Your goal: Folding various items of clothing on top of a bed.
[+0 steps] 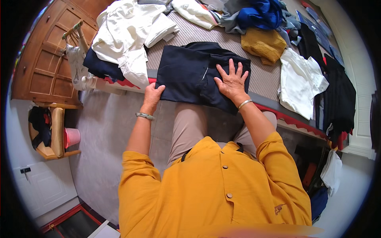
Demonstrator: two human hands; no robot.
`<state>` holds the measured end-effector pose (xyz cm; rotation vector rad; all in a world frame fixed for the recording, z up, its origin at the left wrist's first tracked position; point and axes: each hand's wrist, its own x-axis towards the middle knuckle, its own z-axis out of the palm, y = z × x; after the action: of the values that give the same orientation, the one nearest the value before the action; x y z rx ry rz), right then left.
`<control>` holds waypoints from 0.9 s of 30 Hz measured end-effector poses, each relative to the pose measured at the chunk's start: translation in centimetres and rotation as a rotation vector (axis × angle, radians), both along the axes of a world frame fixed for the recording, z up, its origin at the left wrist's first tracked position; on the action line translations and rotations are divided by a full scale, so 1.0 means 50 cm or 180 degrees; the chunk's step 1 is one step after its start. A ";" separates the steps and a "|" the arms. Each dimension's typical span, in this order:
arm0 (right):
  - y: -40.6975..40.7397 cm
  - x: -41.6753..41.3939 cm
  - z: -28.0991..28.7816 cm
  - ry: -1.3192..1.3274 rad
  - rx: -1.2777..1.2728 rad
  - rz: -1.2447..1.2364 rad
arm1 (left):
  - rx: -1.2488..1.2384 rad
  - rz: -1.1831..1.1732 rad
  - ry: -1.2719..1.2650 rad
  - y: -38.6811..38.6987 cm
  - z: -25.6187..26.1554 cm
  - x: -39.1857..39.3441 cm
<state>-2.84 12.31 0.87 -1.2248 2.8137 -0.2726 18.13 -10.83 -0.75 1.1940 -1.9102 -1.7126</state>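
Observation:
A dark navy garment, partly folded, lies at the front edge of a bed with a striped cover. Its near edge hangs a little past the bed's edge, above my knees. My left hand pinches the near left corner of the cloth between thumb and fingers. On the right part of the same garment, my right hand rests flat, palm down, with its fingers spread. Whether the garment is trousers or a top, I cannot tell.
White clothes are heaped at left over dark ones. A mustard knit garment, a blue garment and a white shirt lie farther back and right. Black clothes hang over the right end. A wooden chair stands at left.

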 end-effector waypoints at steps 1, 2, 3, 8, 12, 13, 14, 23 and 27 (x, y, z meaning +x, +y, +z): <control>0.001 0.001 0.000 0.0196 -0.0067 -0.0069 | -0.0081 -0.0150 0.0248 0.009 0.032 -0.012; 0.002 0.001 0.000 0.0170 -0.0055 -0.0068 | -0.0192 -0.0345 0.0414 0.016 0.074 -0.029; 0.001 0.002 0.001 -0.0003 -0.0028 -0.0018 | -0.0257 -0.0401 0.0360 0.028 0.118 -0.046; 0.007 -0.004 0.006 0.0027 -0.0128 -0.0050 | -0.2222 -0.1828 0.0582 0.192 0.250 -0.219; 0.067 -0.027 -0.008 -0.0845 -0.0388 0.0213 | -0.2379 -0.2699 -0.0236 0.364 0.214 -0.298; 0.094 -0.036 -0.015 -0.1758 -0.1006 -0.0010 | -0.2272 -0.2840 -0.0648 0.388 0.200 -0.299; 0.122 -0.045 -0.022 -0.2126 -0.1530 -0.0084 | -0.2205 -0.2782 -0.0615 0.403 0.189 -0.300; 0.157 -0.137 -0.009 -0.1614 -0.2391 -0.0989 | -0.2548 -0.2877 -0.0649 0.427 0.137 -0.273; 0.109 -0.122 0.008 -0.3073 -0.3533 -0.1451 | -0.2827 -0.3197 -0.0664 0.416 0.127 -0.230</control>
<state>-8.95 17.74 1.26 -0.2059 1.8970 -1.9574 6.62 9.97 5.59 0.0284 -3.1592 -0.7252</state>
